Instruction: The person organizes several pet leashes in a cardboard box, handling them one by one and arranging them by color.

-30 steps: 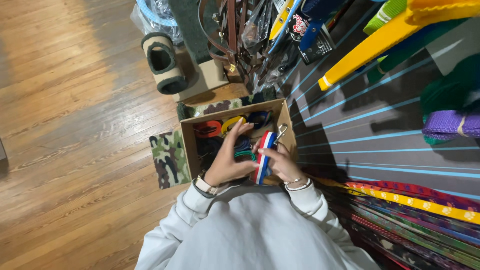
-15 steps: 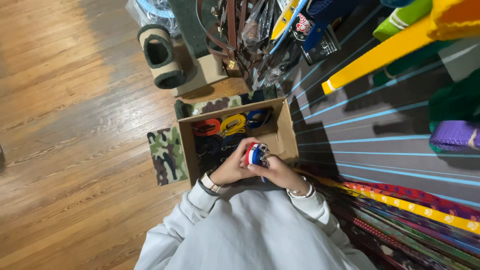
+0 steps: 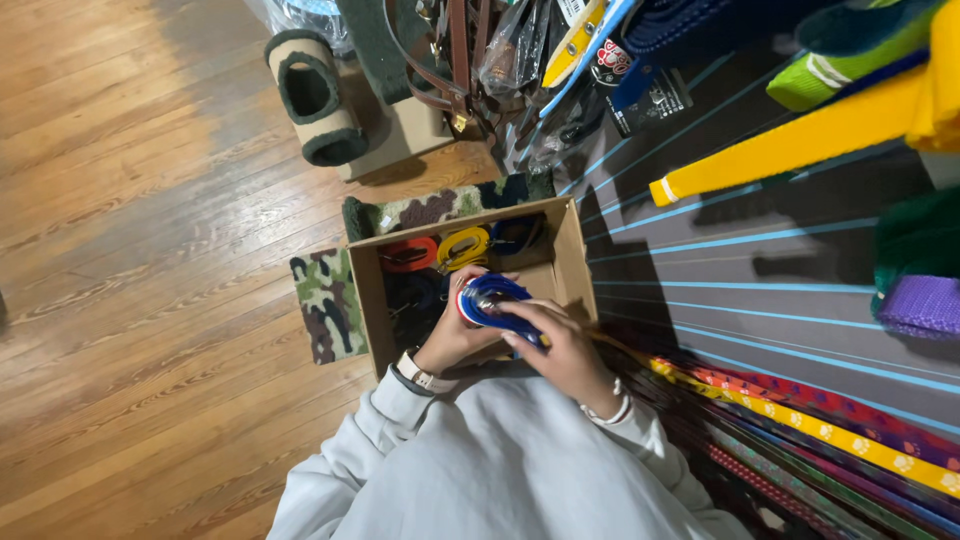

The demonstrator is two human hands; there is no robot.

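Open cardboard box sits on a wood plank floor, brown corrugated walls, flaps up, camo-pattern mat under it and sticking out left and far. Inside at the far wall: coiled webbing leashes in a row, orange coil, yellow coil, blue coil; darker coils nearer in, mostly hidden by the hands. Far of the box: a tan carpeted tube with dark green rims lying on a tan base, plus a bunch of brown leather straps with brass hardware hanging over it. Right side: grey slat wall with light blue lines, yellow flat strap jutting out, purple webbing roll at the right edge, patterned collars laid in a fan near right. Red-white-blue striped leash is wound into a tight flat coil, blue edge facing up, held just above the near right part of the box. Flat woven nylon look, slight sheen. Left hand cups the coil from the near left, fingers closed on it; watch with tan strap on that wrist. Right hand pinches the coil's loose end from the right, closed on it; bead bracelets on that wrist. Grey sweatshirt sleeves fill the near frame.
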